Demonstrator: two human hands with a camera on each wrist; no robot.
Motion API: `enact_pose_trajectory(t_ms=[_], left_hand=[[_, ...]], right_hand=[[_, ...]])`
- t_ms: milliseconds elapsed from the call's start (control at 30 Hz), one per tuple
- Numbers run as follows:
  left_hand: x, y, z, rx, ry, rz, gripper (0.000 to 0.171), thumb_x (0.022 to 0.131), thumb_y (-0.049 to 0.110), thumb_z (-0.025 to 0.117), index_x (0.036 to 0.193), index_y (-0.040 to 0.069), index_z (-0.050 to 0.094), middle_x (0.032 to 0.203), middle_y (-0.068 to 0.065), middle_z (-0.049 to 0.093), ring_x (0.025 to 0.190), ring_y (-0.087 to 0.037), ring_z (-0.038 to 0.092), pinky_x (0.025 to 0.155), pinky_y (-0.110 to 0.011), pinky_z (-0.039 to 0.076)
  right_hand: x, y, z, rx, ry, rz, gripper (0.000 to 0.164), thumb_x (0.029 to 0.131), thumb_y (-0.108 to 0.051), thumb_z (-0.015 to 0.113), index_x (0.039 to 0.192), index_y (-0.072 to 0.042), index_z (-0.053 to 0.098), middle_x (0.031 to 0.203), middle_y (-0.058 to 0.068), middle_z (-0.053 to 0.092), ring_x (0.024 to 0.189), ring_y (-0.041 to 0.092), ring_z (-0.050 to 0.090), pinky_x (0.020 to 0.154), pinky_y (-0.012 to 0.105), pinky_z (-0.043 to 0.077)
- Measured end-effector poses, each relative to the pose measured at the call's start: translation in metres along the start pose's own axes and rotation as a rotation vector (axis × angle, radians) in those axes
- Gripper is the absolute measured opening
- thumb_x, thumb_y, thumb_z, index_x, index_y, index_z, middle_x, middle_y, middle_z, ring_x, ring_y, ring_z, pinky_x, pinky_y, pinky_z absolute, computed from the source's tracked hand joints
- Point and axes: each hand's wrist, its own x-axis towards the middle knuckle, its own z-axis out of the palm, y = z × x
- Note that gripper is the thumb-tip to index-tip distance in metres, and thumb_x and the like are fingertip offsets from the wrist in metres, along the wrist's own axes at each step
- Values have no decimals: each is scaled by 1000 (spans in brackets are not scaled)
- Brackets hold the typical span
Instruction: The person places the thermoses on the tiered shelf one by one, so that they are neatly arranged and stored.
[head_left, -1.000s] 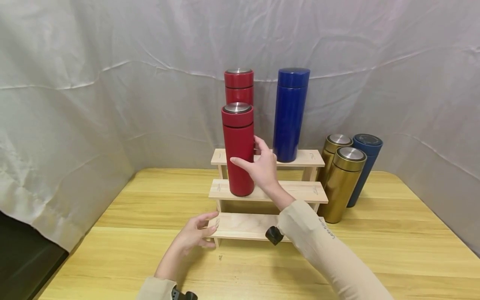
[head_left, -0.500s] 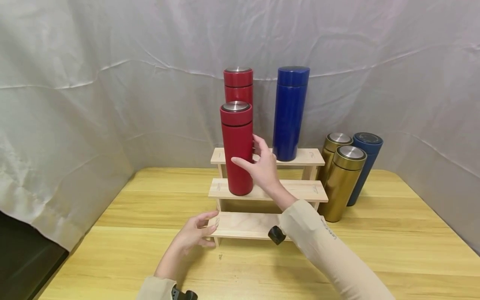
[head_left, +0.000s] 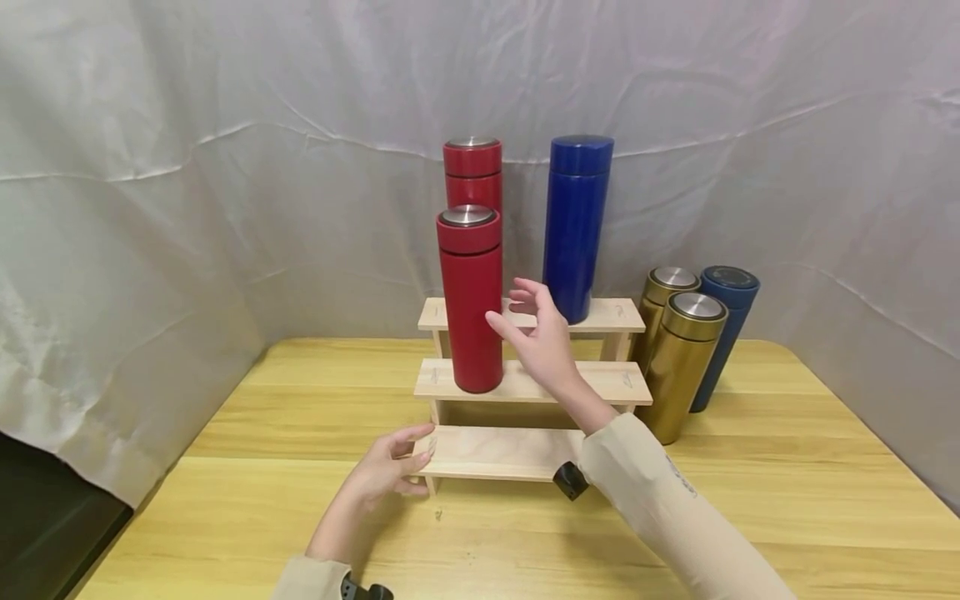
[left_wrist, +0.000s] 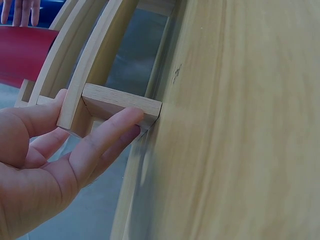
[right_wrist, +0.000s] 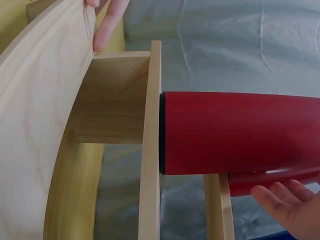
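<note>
Matte red bottle (head_left: 472,312): silver-topped lid on, dark ring under the lid; upright on the middle tier, left of centre. My right hand (head_left: 546,340) just beside it, fingers parted; contact unclear. Pale wooden rack (head_left: 502,450): three stepped tiers, standing level. My left hand (head_left: 381,468) touches the lowest tier's left end, fingers extended.

Fingers parted, the right hand (head_left: 546,340) hovers, thumb extended.
</note>
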Motion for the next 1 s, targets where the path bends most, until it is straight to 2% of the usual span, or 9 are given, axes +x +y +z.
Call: enact_pose_trajectory(t_ms=[167,367,600,800,933,1000], left_hand=[[-1,0,0,-1,-1,6,49,89,4,53,132,-7,33,121,-31,40,86,-25,57,70,-47,54],[-1,0,0,-5,-1,8,48,89,3,53,132,-8,34,121,-32,39,86,-25,57,70,-47,54],[-1,0,0,-3,1,4,48,89,2,52,133,-7,33,121,-31,39,87,-26,57,70,-46,54],[0,0,0,-3,1,10,48,89,1,51,133,-7,33,119,-31,41,87,-26,57,70,-46,54],[0,0,0,-4,4,6,48,89,1,51,133,-7,33,119,-31,41,86,-26,58,70,-46,54],[0,0,0,-3,6,5,48,89,1,51,132,-7,33,119,-31,41,86,-26,58,70,-46,54]], right_hand=[[-6,1,-7,-1,17,-49,37,82,-8,64,115,2,49,111,17,56,98,24,53,76,39,52],[-13,2,-19,19,31,-69,31,82,-5,64,110,5,52,108,17,57,97,28,54,76,39,51],[-27,8,-34,8,105,-49,26,80,2,63,104,7,55,101,17,60,91,22,56,68,21,52],[-38,14,-47,59,169,-73,24,79,9,60,103,12,54,98,24,58,87,12,57,66,15,51],[-45,15,-59,72,206,-96,23,79,11,60,101,13,54,94,18,59,85,9,57,67,14,50],[-47,15,-66,71,224,-106,22,79,11,60,101,14,54,92,8,61,83,9,57,67,14,50]])
